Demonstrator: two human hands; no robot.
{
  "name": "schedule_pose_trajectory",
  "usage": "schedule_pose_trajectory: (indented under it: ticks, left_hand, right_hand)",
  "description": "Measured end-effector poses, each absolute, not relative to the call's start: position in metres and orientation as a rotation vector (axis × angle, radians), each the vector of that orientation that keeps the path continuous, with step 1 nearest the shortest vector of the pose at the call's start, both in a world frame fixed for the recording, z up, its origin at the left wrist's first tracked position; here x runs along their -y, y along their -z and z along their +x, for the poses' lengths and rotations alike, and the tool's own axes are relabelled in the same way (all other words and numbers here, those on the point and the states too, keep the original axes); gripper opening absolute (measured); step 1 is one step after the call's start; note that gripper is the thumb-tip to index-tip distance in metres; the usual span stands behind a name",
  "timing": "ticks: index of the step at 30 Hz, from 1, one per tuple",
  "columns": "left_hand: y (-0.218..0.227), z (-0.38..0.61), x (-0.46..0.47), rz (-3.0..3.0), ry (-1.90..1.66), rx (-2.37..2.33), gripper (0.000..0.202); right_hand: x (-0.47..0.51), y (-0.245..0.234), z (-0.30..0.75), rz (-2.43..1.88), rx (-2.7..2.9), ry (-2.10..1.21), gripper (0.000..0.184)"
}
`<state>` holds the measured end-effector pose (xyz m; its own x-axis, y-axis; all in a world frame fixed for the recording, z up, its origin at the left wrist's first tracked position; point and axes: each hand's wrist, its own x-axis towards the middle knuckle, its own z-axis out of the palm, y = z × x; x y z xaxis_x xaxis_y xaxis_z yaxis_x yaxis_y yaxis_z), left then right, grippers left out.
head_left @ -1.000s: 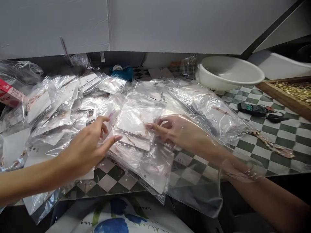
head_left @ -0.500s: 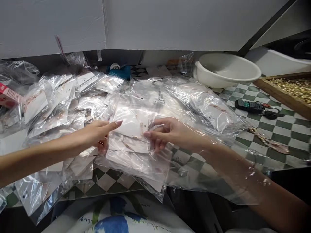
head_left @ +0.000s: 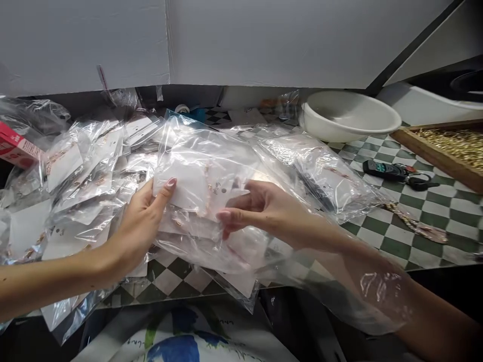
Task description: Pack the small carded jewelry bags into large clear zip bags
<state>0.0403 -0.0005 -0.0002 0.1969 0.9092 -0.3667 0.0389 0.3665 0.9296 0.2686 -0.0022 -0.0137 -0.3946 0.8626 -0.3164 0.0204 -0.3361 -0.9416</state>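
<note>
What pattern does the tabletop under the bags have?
The tabletop shows dark green and white checks, best in the head view.

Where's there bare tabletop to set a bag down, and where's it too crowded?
Bare checkered tabletop lies right of the plastic bags, between the key fob and beaded chain. A smaller patch shows below the left hand. Crowded: left of the right hand, where they overlap.
</note>
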Motion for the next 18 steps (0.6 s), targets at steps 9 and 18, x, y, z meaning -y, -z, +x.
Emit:
schedule_pose_trajectory:
  ticks: [9,18]
  left_hand:
    - [-0.029,0.01,0.002,1.063,-0.577,-1.266,0.041]
    - [-0.024,0.001,0.014,0.695,-0.805,-1.502,0.081]
  right_hand:
    - [-0.003,0.014,0.254,-1.109,1.402,-1.807,0.047]
    - [-0.022,0.027,0.225,-0.969,1.568,-1.772,0.043]
